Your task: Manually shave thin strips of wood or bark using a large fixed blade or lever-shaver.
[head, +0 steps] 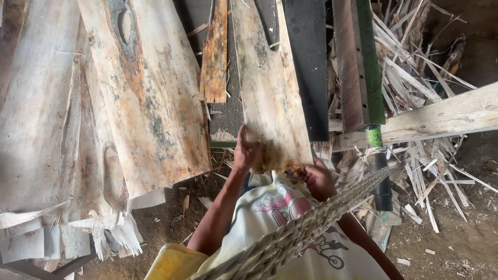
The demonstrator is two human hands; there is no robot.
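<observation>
Head view: left hand [247,151] and right hand [317,179], grips clamped on thin wood sheet [270,88] beside stacked sheets [145,103]

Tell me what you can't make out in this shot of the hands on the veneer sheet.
Head view only:
- Left hand fingers: behind the veneer sheet.
- Right hand: fingertips blurred, grip unclear.
- Sheet's far end: cut off by the top edge.
- Braided rope: both ends run out of view.
</observation>
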